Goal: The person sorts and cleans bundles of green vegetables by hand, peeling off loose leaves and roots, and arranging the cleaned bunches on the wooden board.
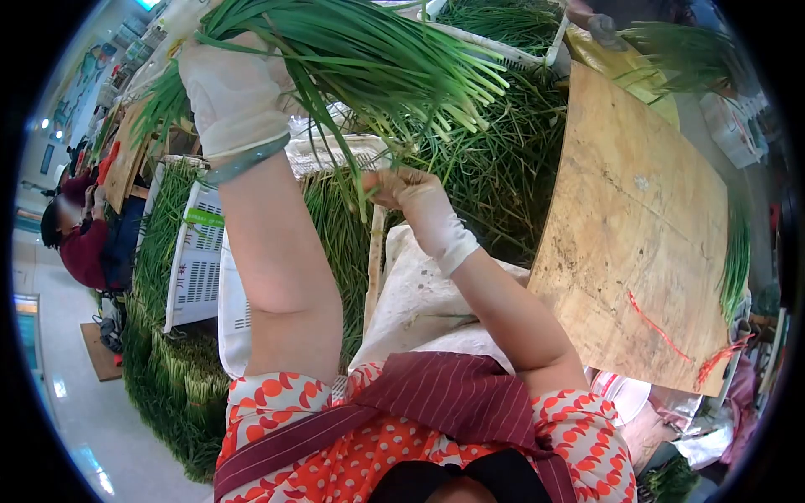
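Observation:
My left hand [239,96], in a white glove with a jade-green bangle at the wrist, is closed around a large bunch of garlic chives [360,59]. Their pale stem ends point right, and some leaves hang down. Lower and to the right, my gloved right hand [412,201] has its fingers pinched together at drooping chive leaves [359,180]. Beneath both hands lies a heap of loose chives [495,159]. The left fingers are partly hidden by the bunch.
A wooden board [629,226] with red string [658,327] lies at right. White crates [197,260] and stacked chives [168,394] stand at left. A white sack [419,293] is before me. Another person's hand [602,29] shows top right; a person in dark red [84,251] is far left.

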The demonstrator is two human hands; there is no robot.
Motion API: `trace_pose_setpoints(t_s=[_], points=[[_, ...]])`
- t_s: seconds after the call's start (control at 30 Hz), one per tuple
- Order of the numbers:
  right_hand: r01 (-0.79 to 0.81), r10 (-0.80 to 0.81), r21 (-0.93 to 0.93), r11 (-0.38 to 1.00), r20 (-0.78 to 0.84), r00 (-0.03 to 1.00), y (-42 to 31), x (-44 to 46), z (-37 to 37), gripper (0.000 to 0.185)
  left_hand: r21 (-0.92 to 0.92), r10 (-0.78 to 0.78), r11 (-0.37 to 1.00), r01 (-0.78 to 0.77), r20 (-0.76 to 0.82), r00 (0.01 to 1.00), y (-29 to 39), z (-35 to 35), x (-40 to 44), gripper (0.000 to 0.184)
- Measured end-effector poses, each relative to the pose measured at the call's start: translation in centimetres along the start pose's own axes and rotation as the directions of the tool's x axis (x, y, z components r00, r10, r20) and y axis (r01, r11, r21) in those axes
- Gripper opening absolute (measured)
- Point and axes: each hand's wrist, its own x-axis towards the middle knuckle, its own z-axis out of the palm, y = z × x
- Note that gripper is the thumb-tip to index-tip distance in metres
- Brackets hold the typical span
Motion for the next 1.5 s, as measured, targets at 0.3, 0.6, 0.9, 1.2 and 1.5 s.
trace_pose_setpoints(t_s=[0.3, 0.6, 0.9, 1.2, 1.5], points=[[-0.349, -0.088, -0.901, -0.256, -0.338, 0.937, -1.8, 0.1, -8.6, 0.017, 0.501, 0.251, 0.829, -0.249, 0.066, 0.966, -2.4, -1.7, 3.1, 0.031], [0.073, -0.074, -0.704, 0.707, 0.029, 0.997, -1.2, 2.0, -5.6, 0.048, 0.306, -0.229, 0.921, 0.242, -0.079, 0.97, 1.2, -1.1, 2.0, 0.049], [-0.032, -0.08, -0.879, 0.475, -0.08, 0.994, -3.1, 5.5, -0.1, 0.12, 0.375, -0.23, 0.902, 0.216, -0.007, 0.973, 2.9, -2.6, 0.9, 0.064], [0.126, -0.325, -0.847, 0.517, -0.058, 0.944, -0.5, 8.8, -0.1, 0.127, 0.182, -0.299, 0.938, 0.296, -0.01, 0.954, 4.3, -2.0, -0.5, 0.056], [0.277, -0.485, -0.77, 0.575, -0.048, 0.873, -1.1, 9.6, 1.3, 0.055, 0.152, -0.165, 0.971, 0.186, -0.142, 0.976, 6.0, -0.9, -2.0, 0.022]])
